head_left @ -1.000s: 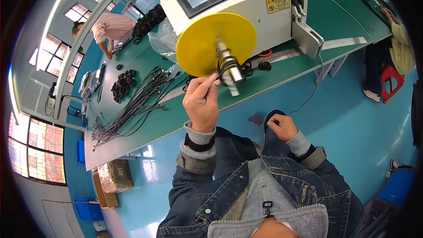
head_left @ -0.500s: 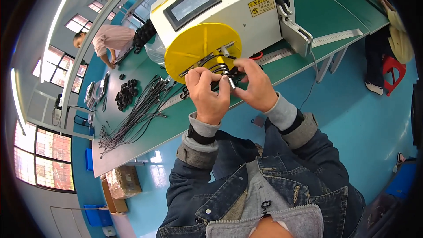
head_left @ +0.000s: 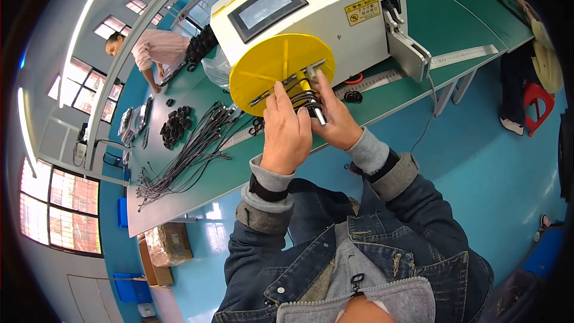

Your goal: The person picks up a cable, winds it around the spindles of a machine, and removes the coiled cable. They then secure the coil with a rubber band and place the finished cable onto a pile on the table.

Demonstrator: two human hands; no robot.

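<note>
A coil of black cable (head_left: 303,99) sits around the posts at the front of a yellow round disc (head_left: 254,75) on a white winding machine (head_left: 335,30). My left hand (head_left: 286,128) grips the coil from its left side, fingers bent up toward the disc and thumb against the loops. On the other side, my right hand (head_left: 338,121) is closed around the coil, its fingers reaching up beside a metal post. A silver rod (head_left: 320,116) sticks out between my hands. Parts of the loops are hidden behind my fingers.
Left on the green table (head_left: 197,188) lie a bundle of dark cables (head_left: 197,149) and a pile of black coils (head_left: 175,127). A metal ruler (head_left: 463,55) runs along the right edge, near another black coil (head_left: 354,97). A person (head_left: 156,51) works at the far left.
My fingers have moved from pinching near the rod's end to both sides of the coil, closer to the disc. The camera view has shifted slightly.
</note>
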